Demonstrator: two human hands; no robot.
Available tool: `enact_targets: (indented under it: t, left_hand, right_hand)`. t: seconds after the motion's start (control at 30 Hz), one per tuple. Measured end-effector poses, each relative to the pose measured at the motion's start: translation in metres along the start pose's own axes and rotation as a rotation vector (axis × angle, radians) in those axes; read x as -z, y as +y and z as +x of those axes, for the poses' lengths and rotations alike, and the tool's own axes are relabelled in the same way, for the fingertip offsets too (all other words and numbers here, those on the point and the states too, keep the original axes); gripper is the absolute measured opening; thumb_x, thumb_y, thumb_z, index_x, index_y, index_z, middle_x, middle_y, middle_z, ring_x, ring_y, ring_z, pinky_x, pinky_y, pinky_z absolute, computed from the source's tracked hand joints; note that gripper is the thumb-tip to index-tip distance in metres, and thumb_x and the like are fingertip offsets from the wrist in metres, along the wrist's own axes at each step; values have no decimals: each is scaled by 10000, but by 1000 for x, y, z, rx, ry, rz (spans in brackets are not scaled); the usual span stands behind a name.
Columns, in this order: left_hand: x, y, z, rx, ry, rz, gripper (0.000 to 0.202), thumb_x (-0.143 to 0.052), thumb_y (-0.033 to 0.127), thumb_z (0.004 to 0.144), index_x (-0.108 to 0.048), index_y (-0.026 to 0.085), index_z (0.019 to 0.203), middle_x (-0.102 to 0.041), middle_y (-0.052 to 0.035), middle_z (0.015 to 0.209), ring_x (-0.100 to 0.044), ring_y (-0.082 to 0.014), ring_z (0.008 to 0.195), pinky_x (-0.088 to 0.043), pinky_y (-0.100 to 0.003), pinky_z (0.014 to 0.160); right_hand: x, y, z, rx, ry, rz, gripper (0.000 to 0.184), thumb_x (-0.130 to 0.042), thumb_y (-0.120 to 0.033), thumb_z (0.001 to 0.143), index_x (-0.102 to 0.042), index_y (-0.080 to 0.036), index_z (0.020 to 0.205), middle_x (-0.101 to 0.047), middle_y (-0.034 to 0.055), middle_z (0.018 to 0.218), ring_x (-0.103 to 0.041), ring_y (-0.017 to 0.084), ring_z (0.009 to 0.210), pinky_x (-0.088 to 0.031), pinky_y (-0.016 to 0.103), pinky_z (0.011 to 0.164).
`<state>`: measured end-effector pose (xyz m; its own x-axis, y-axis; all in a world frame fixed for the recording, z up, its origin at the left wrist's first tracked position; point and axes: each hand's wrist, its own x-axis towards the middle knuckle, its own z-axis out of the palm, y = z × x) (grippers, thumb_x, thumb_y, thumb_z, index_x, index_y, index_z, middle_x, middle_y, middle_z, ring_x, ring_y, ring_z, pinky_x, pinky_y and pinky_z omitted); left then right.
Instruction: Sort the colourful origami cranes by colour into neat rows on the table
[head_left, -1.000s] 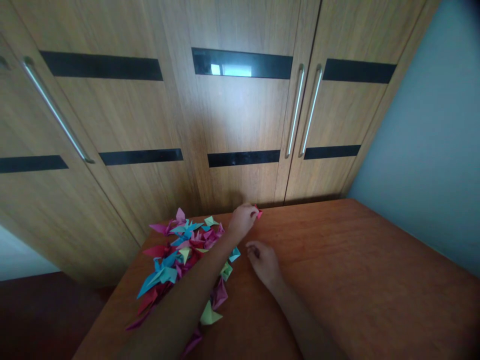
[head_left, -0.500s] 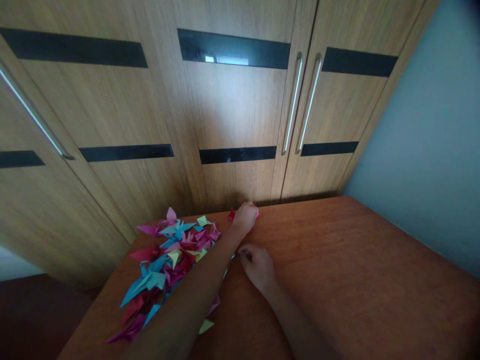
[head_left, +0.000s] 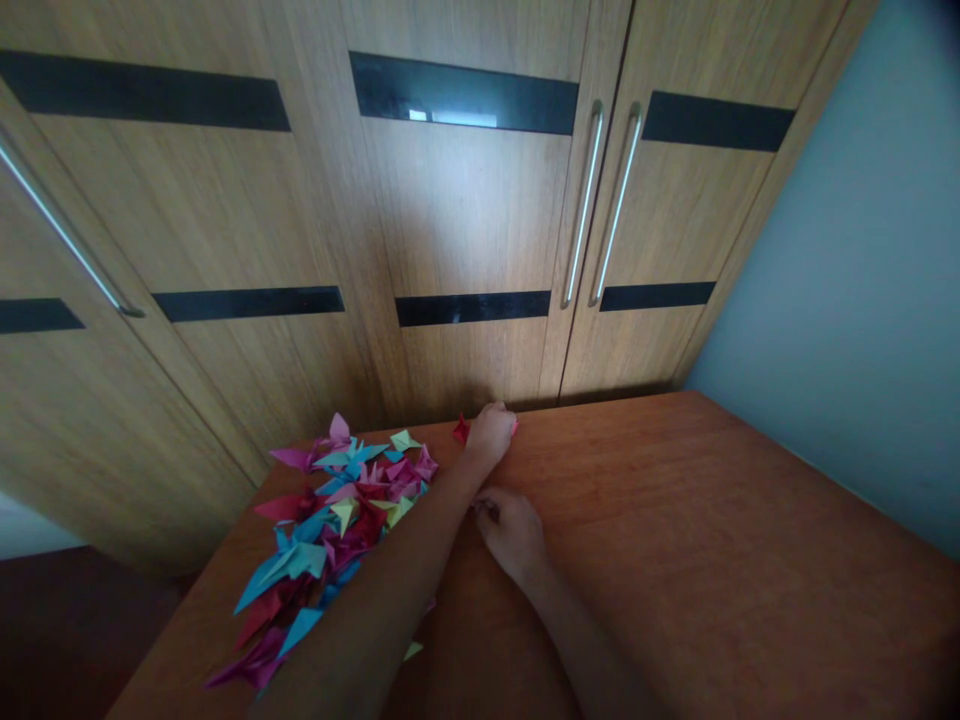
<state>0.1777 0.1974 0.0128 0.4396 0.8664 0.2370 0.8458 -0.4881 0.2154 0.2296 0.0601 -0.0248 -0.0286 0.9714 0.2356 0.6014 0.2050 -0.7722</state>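
Note:
My left hand (head_left: pixel 491 432) is at the far edge of the table, closed over folded red paper. A red paper piece (head_left: pixel 460 430), like part of an origami crane, sticks out on its left, and a pinkish-red bit shows at its right side. Whether both belong to one crane I cannot tell. Nearer to me, my right hand (head_left: pixel 514 532) is closed in a pinch just beside my left forearm; anything between its fingertips is hidden. Left of my forearm lies a pile of origami cranes (head_left: pixel 300 562) in blue, pink, red, purple and pale yellow, partly covered by the arm.
The reddish-brown wooden table (head_left: pixel 697 520) stretches to the right. Behind it stands a wooden wardrobe (head_left: pixel 472 230) with dark strips and long metal handles (head_left: pixel 583 205). A pale blue wall (head_left: pixel 862 330) borders the right side. Dark floor (head_left: pixel 82 630) shows at lower left.
The view has shifted very slightly, so the cranes appear a little further left. Both hands keep nearly the same places and the same closed shape.

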Motion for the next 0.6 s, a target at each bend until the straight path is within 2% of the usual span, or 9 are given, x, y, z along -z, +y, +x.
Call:
enact_targets:
  t: [0.17, 0.6]
  left_hand:
    - [-2, -2, 1, -6, 8, 11, 244, -465, 143, 860, -695, 164, 783, -572, -83, 891, -534, -191, 865, -421, -282, 730]
    - [-3, 2, 2, -6, -33, 18, 256, -451, 194, 892, -698, 158, 838, -589, -103, 938, -549, -214, 921, -430, -293, 782]
  right_hand:
    - [0, -1, -1, 0, 11, -9, 241, -501, -147, 785, -699, -264, 854, -714, -11, 870, -642, 165, 807, -432, 250, 704]
    - [2, -3, 0, -12, -37, -56, 250, -487, -138, 800, -693, -255, 879, -712, -19, 891, -635, 136, 818, -392, 209, 695]
